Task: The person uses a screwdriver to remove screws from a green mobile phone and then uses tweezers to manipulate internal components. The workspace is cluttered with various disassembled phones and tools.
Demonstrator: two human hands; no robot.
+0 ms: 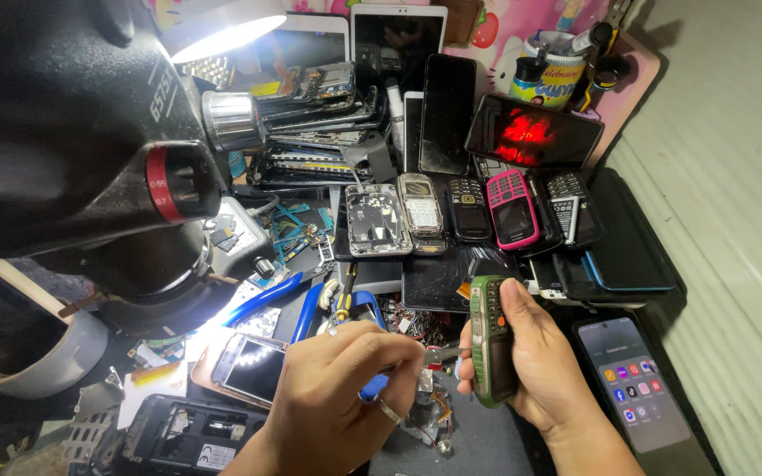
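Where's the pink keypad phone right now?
In the head view, the pink keypad phone lies right of centre in the row of old handsets, between a black keypad phone and a silver-keyed one.

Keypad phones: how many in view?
5. Four in a row mid-bench: silver phone, black phone, pink phone, dark phone. Green phone in right hand. More may be hidden in the pile.

A glaring lamp (222, 35) lights the clutter; edges bend, perhaps slightly soft at left.
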